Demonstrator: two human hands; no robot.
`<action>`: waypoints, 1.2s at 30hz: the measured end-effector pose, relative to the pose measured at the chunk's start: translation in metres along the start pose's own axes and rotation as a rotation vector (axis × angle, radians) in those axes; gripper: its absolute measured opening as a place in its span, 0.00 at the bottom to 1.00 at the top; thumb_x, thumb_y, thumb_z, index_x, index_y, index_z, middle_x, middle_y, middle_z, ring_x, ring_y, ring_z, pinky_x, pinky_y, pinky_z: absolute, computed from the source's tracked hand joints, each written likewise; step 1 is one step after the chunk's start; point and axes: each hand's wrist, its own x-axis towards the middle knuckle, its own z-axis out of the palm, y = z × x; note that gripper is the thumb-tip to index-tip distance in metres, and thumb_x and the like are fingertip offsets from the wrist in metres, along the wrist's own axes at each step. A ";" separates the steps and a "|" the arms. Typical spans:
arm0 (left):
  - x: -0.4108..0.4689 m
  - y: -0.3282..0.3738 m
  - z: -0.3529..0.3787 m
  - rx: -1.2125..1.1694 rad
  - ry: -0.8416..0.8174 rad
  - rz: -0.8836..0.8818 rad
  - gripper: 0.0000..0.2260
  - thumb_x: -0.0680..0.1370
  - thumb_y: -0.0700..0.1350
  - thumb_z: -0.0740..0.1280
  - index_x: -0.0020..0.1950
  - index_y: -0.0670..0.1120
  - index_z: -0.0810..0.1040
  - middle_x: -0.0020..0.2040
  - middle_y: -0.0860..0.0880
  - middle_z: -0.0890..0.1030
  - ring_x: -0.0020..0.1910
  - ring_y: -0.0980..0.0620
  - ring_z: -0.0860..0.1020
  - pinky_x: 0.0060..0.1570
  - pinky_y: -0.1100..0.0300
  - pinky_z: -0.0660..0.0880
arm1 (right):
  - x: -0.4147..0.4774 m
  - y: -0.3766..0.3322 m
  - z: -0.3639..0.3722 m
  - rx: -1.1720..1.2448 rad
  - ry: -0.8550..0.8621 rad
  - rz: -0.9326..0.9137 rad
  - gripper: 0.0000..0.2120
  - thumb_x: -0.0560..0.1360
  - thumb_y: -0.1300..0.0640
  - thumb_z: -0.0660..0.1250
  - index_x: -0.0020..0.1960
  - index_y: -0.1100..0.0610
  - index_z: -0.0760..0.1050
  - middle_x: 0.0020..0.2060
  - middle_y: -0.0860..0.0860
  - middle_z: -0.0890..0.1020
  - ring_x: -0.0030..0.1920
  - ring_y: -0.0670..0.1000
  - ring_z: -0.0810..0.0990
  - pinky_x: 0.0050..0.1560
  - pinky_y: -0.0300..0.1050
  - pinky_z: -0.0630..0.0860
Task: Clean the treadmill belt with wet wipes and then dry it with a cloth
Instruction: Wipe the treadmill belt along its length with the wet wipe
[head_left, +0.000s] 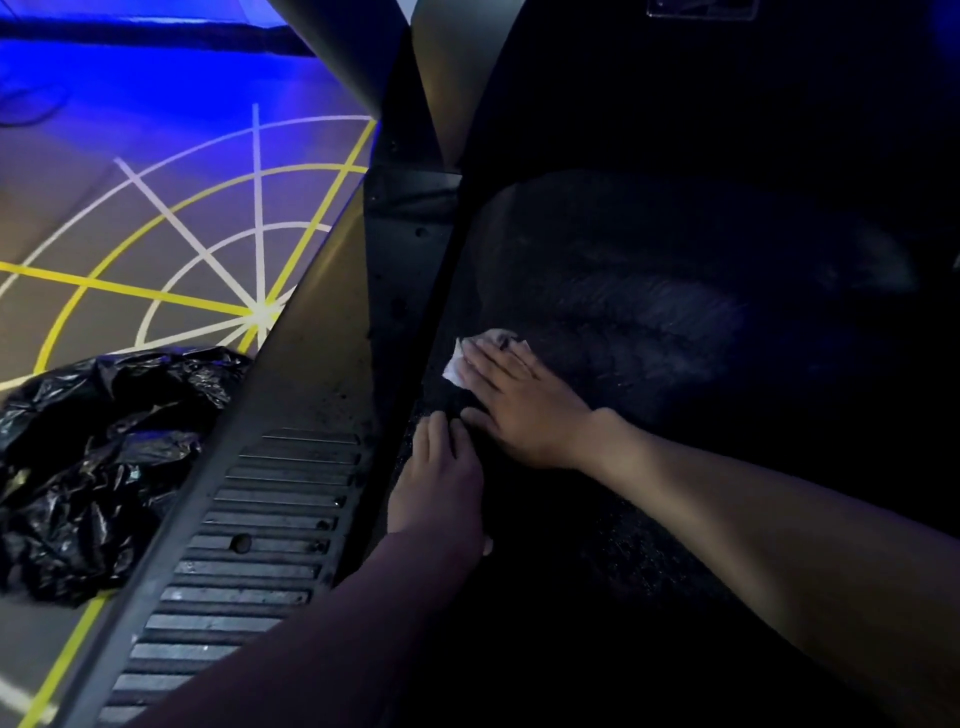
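**Wiping the treadmill belt: wet-wipe stage, drying not yet begun**

Item 1, lower centre of frame: left grip (441, 483), released, fingers laid fairly flat at the left margin of the treadmill belt (649, 322) and holding nothing. It appears to serve as a brace.

Item 2, lower left: ribbed side rail (249, 545), grey and dusty, running alongside the belt.

Item 3, centre: right grip (519, 405), released, fingers straight and pressed down on the wet wipe (457, 366). The wipe is pinned flat rather than clutched.

Item 4, centre: the wet wipe, white and crumpled, lying on the belt near its left edge, showing past the fingertips.

Item 5, centre right: the belt surface, black, with faint streaks beyond the hand. The far right is too dark to read.

Item 6, left: black plastic bag (93, 467), crumpled on the floor (78, 218), which bears yellow and white lines.

Item 7, top: treadmill uprights (447, 78).

Assessment: first step in hand. The next move calls for steady flat pressure, carrying the wipe across the unwiped belt. No drying cloth is in view.
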 end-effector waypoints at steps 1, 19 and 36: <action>-0.001 0.002 0.000 0.029 0.030 -0.014 0.54 0.67 0.51 0.78 0.78 0.39 0.44 0.77 0.40 0.45 0.78 0.42 0.46 0.74 0.54 0.54 | 0.003 0.006 -0.003 -0.025 -0.010 -0.019 0.35 0.79 0.39 0.33 0.81 0.56 0.43 0.81 0.53 0.42 0.80 0.51 0.39 0.78 0.54 0.39; -0.007 0.001 0.005 -0.028 0.131 -0.111 0.37 0.64 0.53 0.79 0.63 0.44 0.61 0.65 0.47 0.63 0.65 0.48 0.64 0.62 0.58 0.67 | 0.010 -0.005 -0.005 -0.002 0.045 -0.030 0.28 0.84 0.44 0.43 0.81 0.54 0.47 0.81 0.51 0.48 0.80 0.51 0.43 0.78 0.55 0.42; -0.010 0.000 0.005 -0.053 0.122 -0.094 0.34 0.66 0.53 0.78 0.61 0.44 0.62 0.63 0.47 0.64 0.65 0.47 0.64 0.64 0.57 0.67 | -0.030 0.003 -0.005 -0.022 -0.038 0.087 0.30 0.84 0.43 0.44 0.81 0.55 0.40 0.81 0.52 0.45 0.80 0.50 0.39 0.78 0.54 0.38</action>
